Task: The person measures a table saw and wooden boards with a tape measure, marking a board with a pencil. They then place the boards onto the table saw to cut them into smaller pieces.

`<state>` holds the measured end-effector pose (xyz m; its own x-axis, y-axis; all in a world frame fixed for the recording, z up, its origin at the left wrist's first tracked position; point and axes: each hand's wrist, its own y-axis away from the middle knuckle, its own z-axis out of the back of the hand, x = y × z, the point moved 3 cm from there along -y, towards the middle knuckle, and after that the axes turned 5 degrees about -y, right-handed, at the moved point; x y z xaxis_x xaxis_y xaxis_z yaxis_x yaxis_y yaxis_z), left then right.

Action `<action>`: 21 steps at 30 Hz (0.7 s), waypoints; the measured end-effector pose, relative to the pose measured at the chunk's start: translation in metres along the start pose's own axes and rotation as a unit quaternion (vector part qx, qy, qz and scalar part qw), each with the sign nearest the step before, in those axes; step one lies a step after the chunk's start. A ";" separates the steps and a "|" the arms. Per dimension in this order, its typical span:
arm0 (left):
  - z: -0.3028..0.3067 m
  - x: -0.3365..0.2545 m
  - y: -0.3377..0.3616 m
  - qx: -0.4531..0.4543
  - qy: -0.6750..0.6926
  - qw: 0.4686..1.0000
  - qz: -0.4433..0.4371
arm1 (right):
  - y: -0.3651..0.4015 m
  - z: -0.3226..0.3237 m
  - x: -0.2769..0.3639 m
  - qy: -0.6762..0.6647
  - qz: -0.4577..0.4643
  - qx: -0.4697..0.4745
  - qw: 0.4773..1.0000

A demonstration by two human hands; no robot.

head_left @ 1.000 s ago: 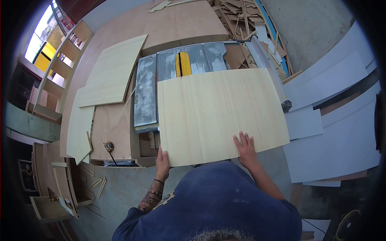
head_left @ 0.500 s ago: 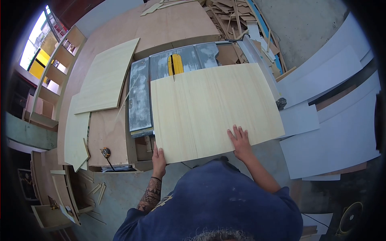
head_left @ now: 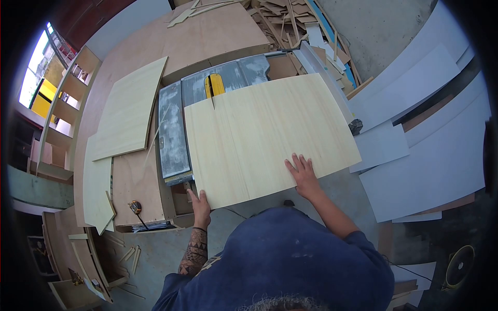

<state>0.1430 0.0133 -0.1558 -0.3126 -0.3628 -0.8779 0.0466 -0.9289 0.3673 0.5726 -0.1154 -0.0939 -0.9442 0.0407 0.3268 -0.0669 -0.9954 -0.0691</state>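
Plywood (head_left: 270, 145) lies in one broad sheet over the saw bed (head_left: 171, 145), hiding the bed's near right part and jutting past its near edge towards us. Our left hand (head_left: 201, 208) has the near left corner in its grip, thumb on the face and fingers partly out of sight; we think this corner needs carrying, since it hangs beyond the bed. Our right hand (head_left: 303, 179) rests flat near the near edge, right of the middle, fingers spread and closed on nothing, which looks like a way to steady the plywood and press it down. On the right it runs close beside the metal rail (head_left: 314, 58), likely to line it up; whether the two touch, we cannot tell. Its far edge sits at the yellow insert (head_left: 218, 83), where a dark slit shows near the far left corner; we cannot make out if that is blade or cut.

On the counter (head_left: 137, 181), a pale board (head_left: 127, 111) lies just left of the bed, set aside, it seems, to leave the bed free. A tape measure (head_left: 135, 208) lies towards the counter's near edge, perhaps to be handy for the left hand.
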 end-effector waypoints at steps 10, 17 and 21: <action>-0.003 -0.014 -0.005 -0.042 -0.031 0.998 0.036 | -0.014 0.000 -0.001 -0.014 0.016 -0.009 1.000; -0.009 -0.005 -0.025 -0.066 -0.029 0.997 0.023 | -0.028 0.005 0.000 -0.002 0.003 0.022 1.000; -0.012 -0.024 -0.024 -0.056 -0.024 0.997 0.038 | -0.036 0.000 -0.006 0.004 -0.007 0.022 1.000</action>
<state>0.1608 0.0429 -0.1475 -0.3496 -0.4305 -0.8321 0.1760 -0.9025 0.3930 0.5804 -0.0802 -0.0937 -0.9456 0.0547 0.3206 -0.0659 -0.9975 -0.0240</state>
